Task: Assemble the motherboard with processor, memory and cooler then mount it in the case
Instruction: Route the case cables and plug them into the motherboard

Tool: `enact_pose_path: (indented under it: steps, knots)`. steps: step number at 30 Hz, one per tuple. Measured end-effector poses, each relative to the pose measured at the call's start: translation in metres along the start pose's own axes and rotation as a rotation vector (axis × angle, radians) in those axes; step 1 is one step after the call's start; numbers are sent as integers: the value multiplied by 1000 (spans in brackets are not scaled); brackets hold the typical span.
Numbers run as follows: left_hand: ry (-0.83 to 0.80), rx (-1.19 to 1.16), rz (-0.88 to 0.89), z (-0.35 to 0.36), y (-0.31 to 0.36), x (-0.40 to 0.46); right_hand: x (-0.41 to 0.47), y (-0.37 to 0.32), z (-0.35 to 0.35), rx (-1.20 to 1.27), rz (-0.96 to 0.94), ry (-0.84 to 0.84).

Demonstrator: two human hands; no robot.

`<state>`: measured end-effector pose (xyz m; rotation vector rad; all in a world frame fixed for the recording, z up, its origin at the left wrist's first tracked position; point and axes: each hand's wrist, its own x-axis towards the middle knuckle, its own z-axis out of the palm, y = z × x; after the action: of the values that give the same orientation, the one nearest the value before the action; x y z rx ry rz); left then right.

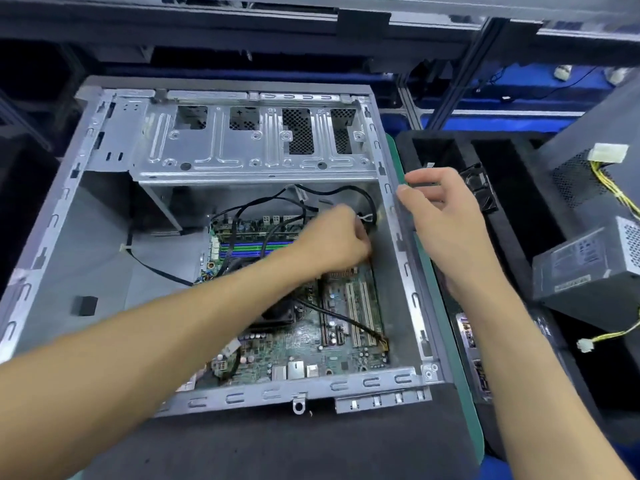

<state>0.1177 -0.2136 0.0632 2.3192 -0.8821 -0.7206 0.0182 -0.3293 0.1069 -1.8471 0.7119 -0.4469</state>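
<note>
Green motherboard (311,337) lies inside the steel case (221,157). My left hand (329,244) pinches a black cable (367,199); my right hand (440,216) hovers loosely open. Rigid but fragile: handle by edges.

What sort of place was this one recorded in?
Probably a computer assembly or repair bench: an open case holding a motherboard, a loose power supply, and foam trays alongside.

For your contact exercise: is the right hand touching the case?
Touching. The head view shows the right hand with fingers resting on the case right rim.
</note>
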Motion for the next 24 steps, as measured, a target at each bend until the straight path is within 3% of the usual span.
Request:
enact_pose_path:
  steps: [1, 3, 8, 15, 24]
  knots:
    - [115, -37, -46, -5, -5, 8, 3, 0, 1, 5, 14, -3]
    - [194, -79, -114, -5, -10, 18, 8, 1, 3, 4, 35, -12]
    - [113, -101, -162, 6, -12, 40, 15, 4, 11, 14, 76, -50]
    - [60, 69, 43, 1, -16, 39, 22, 8, 11, 11, 67, -72]
    - [242, 186, -18, 17, -19, 45, 29, 7, 8, -12, 35, -123]
